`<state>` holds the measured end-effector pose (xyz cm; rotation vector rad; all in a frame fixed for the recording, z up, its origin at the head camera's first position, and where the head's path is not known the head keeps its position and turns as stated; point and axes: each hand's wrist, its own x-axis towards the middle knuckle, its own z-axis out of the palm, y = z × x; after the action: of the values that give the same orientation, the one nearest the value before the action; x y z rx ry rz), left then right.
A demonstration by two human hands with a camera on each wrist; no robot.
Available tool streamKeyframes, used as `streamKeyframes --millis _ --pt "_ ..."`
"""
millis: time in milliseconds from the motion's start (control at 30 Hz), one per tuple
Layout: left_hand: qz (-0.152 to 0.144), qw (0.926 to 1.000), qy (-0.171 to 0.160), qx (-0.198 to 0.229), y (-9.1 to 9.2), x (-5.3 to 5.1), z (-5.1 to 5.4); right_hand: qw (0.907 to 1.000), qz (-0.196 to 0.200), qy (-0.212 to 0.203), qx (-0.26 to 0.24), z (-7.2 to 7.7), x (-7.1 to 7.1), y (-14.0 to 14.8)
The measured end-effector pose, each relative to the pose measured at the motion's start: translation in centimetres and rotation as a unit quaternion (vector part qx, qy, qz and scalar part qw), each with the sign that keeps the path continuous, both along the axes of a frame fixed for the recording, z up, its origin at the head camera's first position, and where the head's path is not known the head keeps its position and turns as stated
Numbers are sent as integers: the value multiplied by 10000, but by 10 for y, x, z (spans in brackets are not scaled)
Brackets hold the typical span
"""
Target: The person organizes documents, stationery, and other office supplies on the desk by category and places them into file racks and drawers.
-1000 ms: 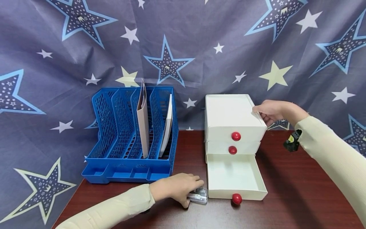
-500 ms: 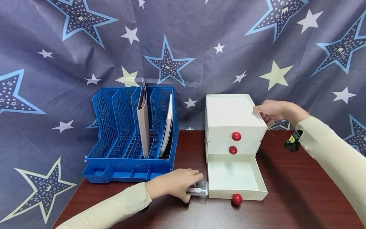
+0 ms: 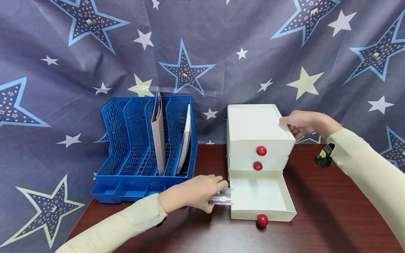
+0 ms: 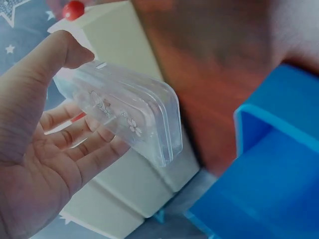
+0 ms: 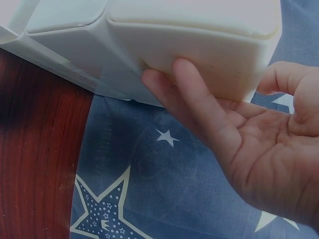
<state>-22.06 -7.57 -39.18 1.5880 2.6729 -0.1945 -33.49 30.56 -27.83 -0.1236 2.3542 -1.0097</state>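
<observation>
My left hand holds a small clear plastic case between thumb and fingers. In the left wrist view, white flower-like prints show on the case; what is inside is unclear. Its far end appears over the left wall of the pulled-out bottom drawer, whose visible floor is bare. My right hand grips the upper right edge of the white drawer unit, thumb on top. Its fingertips lie against the unit's side. The upper two drawers are pushed in, each with a red knob.
Left of the drawers stands a blue file organizer with small front compartments. A beige folder and a white book or booklet stand in its slots. A star-patterned cloth hangs behind the reddish-brown table.
My left hand has picked the clear case up off the table beside the drawer and raised it to the drawer's left wall. The right hand stays where it was.
</observation>
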Motion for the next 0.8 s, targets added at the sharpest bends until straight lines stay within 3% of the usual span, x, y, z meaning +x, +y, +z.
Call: streamKeyframes --millis 167,333,800 --pt "-104 9993 311 -199 12 -3 18 10000 4 -1 -6 0 0 0" --pt "-213 9988 342 -271 28 -5 31 10000 -42 -20 -4 0 0 0" --pt "-547 9959 561 -456 76 -9 49 10000 8 0 3 0 1 -1"
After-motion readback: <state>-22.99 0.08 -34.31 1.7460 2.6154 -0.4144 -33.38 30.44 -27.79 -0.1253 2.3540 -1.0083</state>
